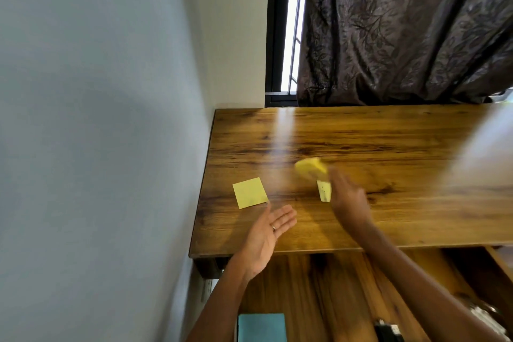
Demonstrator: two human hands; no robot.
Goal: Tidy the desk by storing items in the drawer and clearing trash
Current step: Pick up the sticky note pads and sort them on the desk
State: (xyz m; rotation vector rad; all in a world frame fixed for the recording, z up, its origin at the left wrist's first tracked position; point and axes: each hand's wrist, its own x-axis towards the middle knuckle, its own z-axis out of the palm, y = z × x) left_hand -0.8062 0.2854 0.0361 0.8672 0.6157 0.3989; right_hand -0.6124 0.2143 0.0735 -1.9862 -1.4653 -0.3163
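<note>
A: Notes first. Your right hand is blurred over the crumpled yellow paper and a small white slip mid-desk; can't tell if the fingers pinch either

B: And the left?

A: Your left hand is palm up, fingers straight & together, holding nothing, just beside the flat sticky note

B: Risk?

A: Swiping w/o a firm grip could flick the slip off the edge, past the drawer below

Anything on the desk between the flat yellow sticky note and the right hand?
Head view: only bare desk wood lies between the sticky note and the right hand.
</note>
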